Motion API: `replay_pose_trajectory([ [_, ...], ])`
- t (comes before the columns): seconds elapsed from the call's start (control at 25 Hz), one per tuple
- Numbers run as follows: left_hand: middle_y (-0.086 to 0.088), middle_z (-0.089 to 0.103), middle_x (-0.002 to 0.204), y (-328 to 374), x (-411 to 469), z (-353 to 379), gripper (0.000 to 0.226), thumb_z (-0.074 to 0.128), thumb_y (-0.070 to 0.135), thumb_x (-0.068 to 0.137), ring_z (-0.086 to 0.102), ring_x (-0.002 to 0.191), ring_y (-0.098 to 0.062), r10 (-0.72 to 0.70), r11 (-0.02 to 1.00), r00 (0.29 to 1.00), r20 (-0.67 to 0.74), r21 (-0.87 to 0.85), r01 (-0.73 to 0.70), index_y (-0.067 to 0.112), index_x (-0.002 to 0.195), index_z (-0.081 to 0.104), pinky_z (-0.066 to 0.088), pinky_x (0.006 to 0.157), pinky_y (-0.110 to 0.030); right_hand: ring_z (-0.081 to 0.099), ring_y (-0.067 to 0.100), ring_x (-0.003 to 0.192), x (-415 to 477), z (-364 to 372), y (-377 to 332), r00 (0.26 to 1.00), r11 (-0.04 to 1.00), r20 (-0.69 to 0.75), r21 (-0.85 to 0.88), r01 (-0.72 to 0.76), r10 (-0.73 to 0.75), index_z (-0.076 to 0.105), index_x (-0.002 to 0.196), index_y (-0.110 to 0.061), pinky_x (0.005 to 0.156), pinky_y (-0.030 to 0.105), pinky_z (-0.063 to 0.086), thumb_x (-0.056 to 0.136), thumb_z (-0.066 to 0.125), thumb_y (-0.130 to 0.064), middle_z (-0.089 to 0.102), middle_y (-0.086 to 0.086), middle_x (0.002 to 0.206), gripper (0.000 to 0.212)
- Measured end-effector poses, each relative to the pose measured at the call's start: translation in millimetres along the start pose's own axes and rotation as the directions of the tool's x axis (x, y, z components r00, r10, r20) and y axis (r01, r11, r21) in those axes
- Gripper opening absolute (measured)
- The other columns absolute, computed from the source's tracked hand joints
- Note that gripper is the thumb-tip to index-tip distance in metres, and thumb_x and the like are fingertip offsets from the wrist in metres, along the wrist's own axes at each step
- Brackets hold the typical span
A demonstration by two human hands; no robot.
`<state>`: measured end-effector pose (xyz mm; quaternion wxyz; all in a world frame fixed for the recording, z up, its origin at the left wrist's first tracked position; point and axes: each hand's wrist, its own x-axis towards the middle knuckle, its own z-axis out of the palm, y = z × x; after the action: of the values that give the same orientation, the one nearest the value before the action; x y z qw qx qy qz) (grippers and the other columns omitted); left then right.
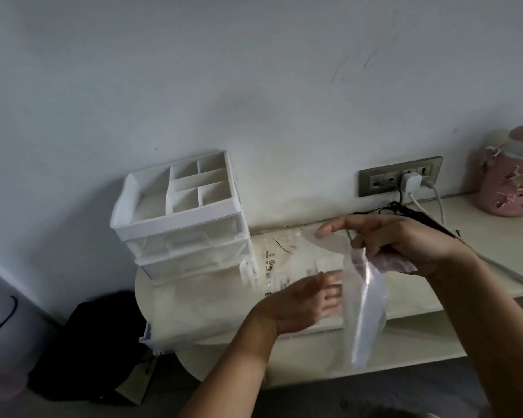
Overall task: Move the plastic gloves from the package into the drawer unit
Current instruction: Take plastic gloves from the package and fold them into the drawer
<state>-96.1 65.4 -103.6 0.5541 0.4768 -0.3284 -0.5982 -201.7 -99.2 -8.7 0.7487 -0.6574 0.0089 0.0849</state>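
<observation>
Nearest is the left hand, to the right of the white plastic drawer unit. Its fingers are straight and spread and hold nothing. They reach toward a thin clear plastic glove. The picture is blurry there, so I cannot tell if they touch it. The glove hangs long and straight down, further right of the drawer unit. Its top is pinched in the curled fingers of the right hand, which is higher up. The unit's clear bottom drawer looks pulled out toward us, so I think the glove must go left and down to get in. The left hand is the one nearer to that drawer. Behind the hands, just right of the drawer unit, the flat clear package with black print lies on the pale table.
</observation>
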Motion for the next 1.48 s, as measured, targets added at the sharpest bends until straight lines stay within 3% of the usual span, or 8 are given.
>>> replay_pose_trajectory([
  [0.16,-0.001,0.070,0.105,-14,-3,-2,0.046,0.080,0.047,0.067,0.063,0.108,-0.015,0.114,0.985,0.992,-0.058,-0.120,-0.120,0.016,0.099,0.070,0.044,0.101,-0.034,0.025,0.030,0.046,8,-4,1,1.000,0.987,-0.013,-0.159,0.007,-0.009,0.066,0.116,-0.016,0.048,0.036,0.010,0.079,0.038,0.007,0.052,0.007,0.053,0.051],
  [0.4,-0.003,0.065,0.063,2,-31,-25,0.015,0.067,0.014,0.082,0.066,0.062,-0.015,0.135,0.901,0.894,-0.428,-0.322,-0.290,0.010,0.068,0.069,0.057,0.069,-0.029,0.045,0.010,0.040,27,10,0,0.987,1.000,-0.158,-0.009,-0.012,0.010,0.060,0.113,-0.002,0.036,0.015,0.031,0.086,0.026,0.019,0.051,0.013,0.056,0.048],
  [0.48,-0.002,0.058,0.057,8,-39,-32,0.019,0.066,0.017,0.087,0.059,0.051,-0.011,0.116,0.949,0.818,-0.563,-0.180,-0.258,0.009,0.070,0.062,0.054,0.058,-0.024,0.045,0.009,0.041,39,16,1,0.976,0.996,-0.218,-0.078,-0.038,0.020,0.061,0.111,-0.003,0.036,0.014,0.033,0.087,0.031,0.017,0.059,0.017,0.065,0.044],
  [0.6,-0.003,0.051,0.054,18,-60,-52,0.020,0.066,0.018,0.088,0.046,0.038,-0.006,0.267,0.962,0.545,-0.795,0.252,-0.104,0.010,0.071,0.059,0.045,0.043,-0.020,0.043,0.010,0.048,67,19,13,0.914,0.949,-0.406,-0.287,-0.131,0.004,0.062,0.110,-0.008,0.043,0.016,0.037,0.088,0.045,0.009,0.073,0.008,0.082,0.033],
  [0.76,0.008,0.059,0.052,22,-95,-90,0.020,0.070,0.025,0.085,0.051,0.041,0.000,0.561,0.716,0.348,-0.751,0.652,0.250,0.016,0.069,0.062,0.040,0.047,-0.015,0.056,0.011,0.073,102,40,42,0.693,0.732,-0.633,-0.643,-0.223,-0.345,0.063,0.105,-0.015,0.066,0.021,0.042,0.087,0.055,0.001,0.066,-0.002,0.105,0.025],
  [0.88,0.006,0.064,0.058,18,-106,-110,0.024,0.066,0.030,0.088,0.060,0.058,-0.009,0.631,0.573,0.306,-0.713,0.694,0.436,0.015,0.070,0.065,0.044,0.061,-0.022,0.056,-0.001,0.075,116,87,47,0.692,0.521,-0.371,-0.853,0.010,-0.620,0.069,0.092,-0.019,0.067,0.006,0.039,0.083,0.052,0.004,0.065,-0.007,0.095,0.030],
  [1.04,0.000,0.072,0.075,8,-121,-131,0.026,0.062,0.036,0.090,0.067,0.072,-0.016,0.715,0.483,0.227,-0.661,0.703,0.522,0.012,0.084,0.070,0.047,0.066,-0.025,0.057,0.006,0.113,142,133,72,0.918,0.399,0.046,-0.892,0.215,-0.393,0.067,0.116,-0.019,0.095,0.011,0.039,0.089,0.042,0.001,0.063,-0.005,0.124,0.042],
  [1.48,-0.002,0.066,0.080,-2,-132,-116,0.016,0.077,0.015,0.077,0.065,0.072,-0.020,0.862,0.181,0.244,-0.444,0.719,0.671,0.013,0.084,0.062,0.052,0.051,-0.032,-0.001,0.025,0.146,210,137,124,0.978,0.143,0.158,-0.980,0.137,0.140,0.018,0.151,-0.022,0.117,0.038,0.003,0.101,0.035,-0.025,0.007,0.003,0.159,0.053],
])
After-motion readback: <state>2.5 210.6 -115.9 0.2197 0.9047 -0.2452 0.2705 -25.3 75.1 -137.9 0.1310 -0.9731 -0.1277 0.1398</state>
